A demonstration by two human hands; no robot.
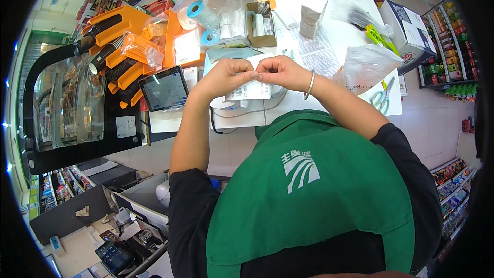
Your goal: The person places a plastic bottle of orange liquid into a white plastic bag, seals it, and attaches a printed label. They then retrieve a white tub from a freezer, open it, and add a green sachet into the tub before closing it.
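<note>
A printed paper slip [252, 89] hangs from the pinched fingertips of my left hand [229, 77] and my right hand [283, 70], which meet over the near edge of the white table [316, 102]. Both thumbs and forefingers close on its upper edge. Beneath the slip, a white device with a cable is partly hidden. A tablet [164, 88] stands to the left of my left hand. A long printed sheet [314, 52] lies beyond my right hand, with a small upright carton [312, 17] at its far end.
Orange cup holders [115, 52] and a glass display case [73, 112] stand at the left. A clear bin with label rolls [200, 11] and a cardboard box [262, 40] are at the back. A plastic bag [366, 65], scissors [381, 100] and a large box [409, 33] are at the right.
</note>
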